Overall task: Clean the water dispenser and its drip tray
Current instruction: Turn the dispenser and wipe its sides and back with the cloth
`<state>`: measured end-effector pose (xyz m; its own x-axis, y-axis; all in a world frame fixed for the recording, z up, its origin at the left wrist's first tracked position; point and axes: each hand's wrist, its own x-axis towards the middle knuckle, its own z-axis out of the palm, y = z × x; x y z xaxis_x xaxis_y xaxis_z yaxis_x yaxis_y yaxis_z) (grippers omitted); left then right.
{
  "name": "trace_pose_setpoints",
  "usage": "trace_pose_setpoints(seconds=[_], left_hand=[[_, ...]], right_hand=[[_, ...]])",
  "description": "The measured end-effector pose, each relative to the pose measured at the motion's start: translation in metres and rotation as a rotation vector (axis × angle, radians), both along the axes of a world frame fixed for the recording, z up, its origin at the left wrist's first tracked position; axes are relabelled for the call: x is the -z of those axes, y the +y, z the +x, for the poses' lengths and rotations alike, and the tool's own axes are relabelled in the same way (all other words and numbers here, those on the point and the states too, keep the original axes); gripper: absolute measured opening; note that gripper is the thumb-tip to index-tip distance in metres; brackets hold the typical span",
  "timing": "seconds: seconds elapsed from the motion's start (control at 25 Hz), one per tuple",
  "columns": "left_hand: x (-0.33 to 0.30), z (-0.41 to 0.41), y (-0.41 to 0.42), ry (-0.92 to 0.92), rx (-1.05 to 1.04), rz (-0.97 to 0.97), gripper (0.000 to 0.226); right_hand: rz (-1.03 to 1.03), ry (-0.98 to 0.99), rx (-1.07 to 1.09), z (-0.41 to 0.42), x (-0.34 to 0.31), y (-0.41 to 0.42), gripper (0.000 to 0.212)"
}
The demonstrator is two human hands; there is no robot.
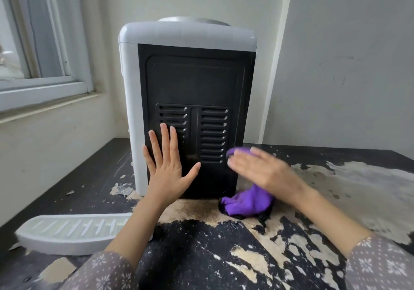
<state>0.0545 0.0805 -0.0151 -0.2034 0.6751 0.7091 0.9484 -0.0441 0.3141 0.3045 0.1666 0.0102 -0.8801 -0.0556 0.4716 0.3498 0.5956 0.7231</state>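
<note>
On a dark table [94,177] with badly peeled veneer, pale fibreboard showing through in flakes, stands the water dispenser [188,101] at twelve o'clock from the person, upright, its long axis vertical. The rear faces the viewer: a matt black pressed-metal back panel [195,81] with two columns of louvred vents [214,135], framed by a smooth grey-white plastic shell with rounded top corners. The drip tray [74,231], a pale, curved-fronted plastic piece with a slotted grille, lies detached at about eight o'clock, long axis running left to right, well apart from the dispenser and just beside the left forearm. The left hand [169,166] lies flat on the lower left of the panel, fingers straight and spread, gripping nothing; it appears to steady the cabinet. The right hand [262,173], blurred, presses a soft purple microfibre cloth [248,201] against the panel's lower right corner at about one o'clock, fingers fairly straight over it; whether they curl round it cannot be told. The cloth's tail hangs to the table. The right hand is the nearer to the unwiped vents, directly above-left of it; an upward stroke seems the likely next move.
</note>
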Motion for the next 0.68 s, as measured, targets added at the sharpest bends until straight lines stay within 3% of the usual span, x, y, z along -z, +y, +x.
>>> trace_pose_setpoints(seconds=[0.12, 0.28, 0.36, 0.48, 0.6, 0.68], left_hand=[[0.0, 0.001, 0.002, -0.005, -0.003, 0.02, 0.09], [0.001, 0.002, -0.002, -0.041, 0.041, 0.082, 0.084], [0.001, 0.006, -0.004, -0.061, 0.06, 0.12, 0.081], [-0.004, 0.017, -0.001, -0.092, 0.057, 0.188, 0.076], [-0.015, 0.039, 0.005, -0.116, 0.075, 0.236, 0.074], [-0.021, 0.059, 0.01, -0.143, 0.085, 0.252, 0.078]], right_hand=[[0.081, 0.273, 0.082, -0.016, -0.069, 0.005, 0.053], [0.084, 0.332, 0.14, -0.029, -0.108, 0.005, 0.064], [0.1, 0.313, 0.046, -0.025, -0.084, 0.01, 0.056], [-0.021, 0.098, -0.161, -0.01, -0.017, 0.014, 0.044], [-0.159, -0.167, -0.159, 0.001, 0.039, 0.013, 0.039], [-0.238, -0.12, -0.137, 0.001, 0.058, 0.011, 0.032]])
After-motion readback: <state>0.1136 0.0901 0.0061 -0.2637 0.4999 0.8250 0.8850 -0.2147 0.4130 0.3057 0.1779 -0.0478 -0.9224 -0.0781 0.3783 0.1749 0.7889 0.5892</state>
